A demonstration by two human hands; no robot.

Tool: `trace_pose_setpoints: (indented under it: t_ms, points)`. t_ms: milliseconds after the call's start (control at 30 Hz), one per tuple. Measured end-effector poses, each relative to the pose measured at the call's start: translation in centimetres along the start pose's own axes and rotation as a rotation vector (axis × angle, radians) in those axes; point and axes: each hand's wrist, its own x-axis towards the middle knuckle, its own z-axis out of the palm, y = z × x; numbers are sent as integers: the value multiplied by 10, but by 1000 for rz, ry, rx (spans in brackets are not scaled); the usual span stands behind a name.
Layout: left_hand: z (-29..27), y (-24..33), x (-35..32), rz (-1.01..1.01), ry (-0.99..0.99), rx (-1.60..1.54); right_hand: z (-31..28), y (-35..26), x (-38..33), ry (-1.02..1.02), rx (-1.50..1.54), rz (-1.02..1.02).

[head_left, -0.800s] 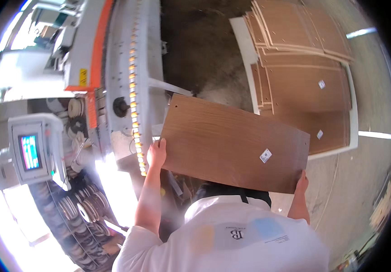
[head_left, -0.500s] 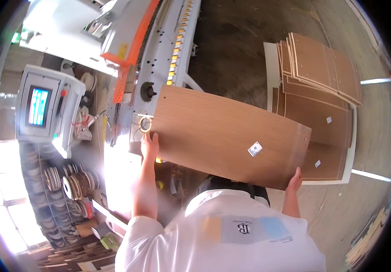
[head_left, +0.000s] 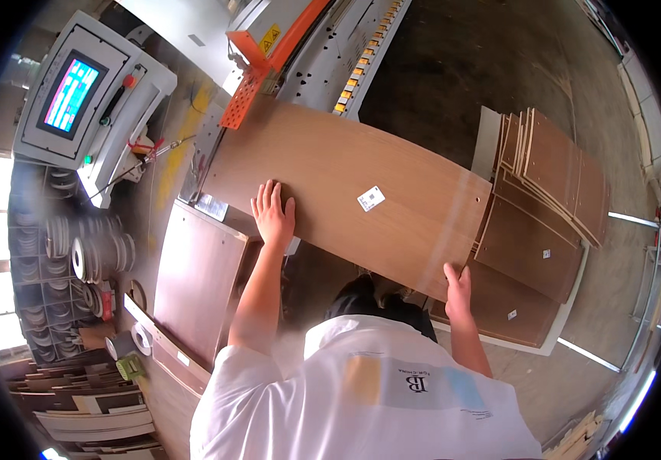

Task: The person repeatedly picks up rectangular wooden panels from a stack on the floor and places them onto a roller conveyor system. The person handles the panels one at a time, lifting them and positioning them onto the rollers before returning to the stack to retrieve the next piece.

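A brown wood-grain panel point(head_left: 338, 169) with a small white label lies across in front of me, its left end on the machine bed by the orange perforated guard point(head_left: 244, 96). My left hand point(head_left: 274, 215) rests on the panel's near edge, fingers spread flat on its face. At the near right corner my right hand point(head_left: 459, 290) grips the panel edge, thumb on top and the other fingers hidden beneath. The machine point(head_left: 330, 61), with a row of yellow rollers along its side, stands beyond the panel's left end.
Stacked brown panels point(head_left: 537, 222) lie on a white base board at the right. A control console point(head_left: 77, 100) with a lit screen is at the far left. Below it are edging rolls point(head_left: 104, 257) and another stack of panels point(head_left: 196, 276) beside my left arm.
The panel has moved left onto the machine bed, its end reaching the orange guard. My left hand has gone from holding its left end to lying flat on top.
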Motion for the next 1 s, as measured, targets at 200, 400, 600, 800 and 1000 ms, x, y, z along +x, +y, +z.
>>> trace_pose_setpoints:
  t_ms: [200,400,600,800,1000]
  points:
    - [2,-15,21,-20,65,-31,32,-15,11,111,-194,68]
    - [21,2,55,-15,118,-43,36,-29,46,167,-153,-22]
    - [44,25,113,-3,170,-35,36,-56,109,162,-163,-25]
    - [76,28,156,224,279,-8,26,-60,155,69,-33,-23]
    - [56,71,144,405,343,-238,29,-34,159,219,343,-136]
